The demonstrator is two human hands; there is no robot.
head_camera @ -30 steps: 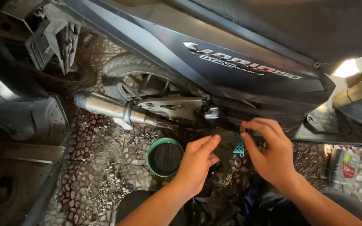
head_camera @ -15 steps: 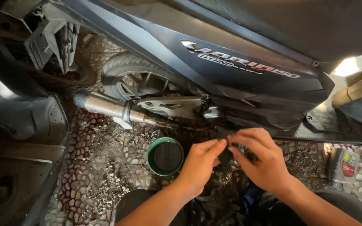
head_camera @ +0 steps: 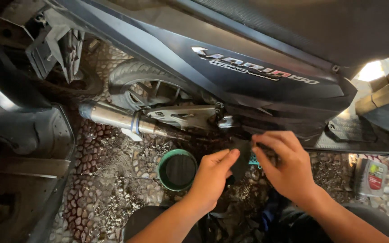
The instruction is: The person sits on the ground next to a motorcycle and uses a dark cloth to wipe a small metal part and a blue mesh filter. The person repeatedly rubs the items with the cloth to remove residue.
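Left hand (head_camera: 212, 177) and right hand (head_camera: 287, 166), each grip pinched on limp dark rag (head_camera: 241, 157)

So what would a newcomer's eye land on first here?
Two hands, left hand and right hand, meet at centre, pinching a dark rag under a dark scooter. Just left of them a green pan sits on the pebbled ground, below the silver exhaust.

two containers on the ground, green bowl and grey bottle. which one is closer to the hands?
The round green bowl, dark inside, sitting on the pebbled ground just beside the left hand. The grey bottle with the red label stands off at the frame's right edge, well past the right hand.
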